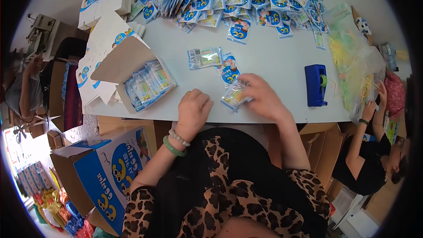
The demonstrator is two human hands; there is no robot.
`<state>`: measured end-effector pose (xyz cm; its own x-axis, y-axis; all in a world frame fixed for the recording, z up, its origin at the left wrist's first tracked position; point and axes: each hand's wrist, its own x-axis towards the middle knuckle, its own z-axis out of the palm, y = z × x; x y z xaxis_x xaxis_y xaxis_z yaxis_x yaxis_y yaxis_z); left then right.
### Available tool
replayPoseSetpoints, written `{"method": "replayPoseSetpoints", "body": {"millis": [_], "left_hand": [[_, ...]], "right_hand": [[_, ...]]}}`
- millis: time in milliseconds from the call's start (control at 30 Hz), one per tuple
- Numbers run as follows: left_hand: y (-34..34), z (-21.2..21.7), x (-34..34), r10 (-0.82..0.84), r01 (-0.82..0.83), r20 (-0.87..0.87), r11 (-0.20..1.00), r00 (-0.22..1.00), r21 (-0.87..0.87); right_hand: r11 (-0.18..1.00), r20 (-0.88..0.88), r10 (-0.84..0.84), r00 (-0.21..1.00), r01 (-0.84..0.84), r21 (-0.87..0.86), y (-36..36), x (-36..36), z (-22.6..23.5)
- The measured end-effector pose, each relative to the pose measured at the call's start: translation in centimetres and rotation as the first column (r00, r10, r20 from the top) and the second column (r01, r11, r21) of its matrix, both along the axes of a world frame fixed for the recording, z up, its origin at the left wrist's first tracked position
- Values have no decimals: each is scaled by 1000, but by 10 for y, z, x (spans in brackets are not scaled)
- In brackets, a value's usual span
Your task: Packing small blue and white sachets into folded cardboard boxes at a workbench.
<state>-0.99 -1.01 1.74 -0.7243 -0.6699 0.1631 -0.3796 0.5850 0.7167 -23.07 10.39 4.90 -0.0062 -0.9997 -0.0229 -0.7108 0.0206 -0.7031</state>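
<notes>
My right hand [262, 99] pinches a small clear-and-blue packet [233, 95] near the table's front edge; the hand is slightly blurred. Just beyond it, two more packets lie flat: a blue-printed packet [229, 71] and, to its left, a packet [205, 57] turned to its clear side with coloured sticks showing. My left hand [194, 111] rests at the table edge with its fingers curled in, and nothing shows in them. To its left, an open white box [123, 61] lies tilted, with a row of packets [150, 83] standing inside.
A large heap of packets [238, 0] covers the far side of the table. Flat white cartons [103, 39] are stacked at left. A blue tape dispenser [313, 86] and plastic bags [352, 57] are at right. Co-workers [370, 150] sit either side; a printed cardboard box [108, 172] stands below left.
</notes>
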Motion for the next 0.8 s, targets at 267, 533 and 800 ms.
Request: {"method": "replayPoseSetpoints", "body": {"millis": [267, 533, 800], "left_hand": [[-1, 1, 9, 48, -36, -70, 986, 996, 164], [1, 5, 21, 26, -17, -13, 879, 1000, 476], [-7, 4, -3, 548, 171, -137, -12, 825, 985]], "right_hand": [[924, -341, -93, 935, 209, 320, -7, 22, 30], [824, -163, -453, 877, 481, 300, -1, 29, 7], [915, 361, -402, 841, 364, 172, -54, 79, 1]]}}
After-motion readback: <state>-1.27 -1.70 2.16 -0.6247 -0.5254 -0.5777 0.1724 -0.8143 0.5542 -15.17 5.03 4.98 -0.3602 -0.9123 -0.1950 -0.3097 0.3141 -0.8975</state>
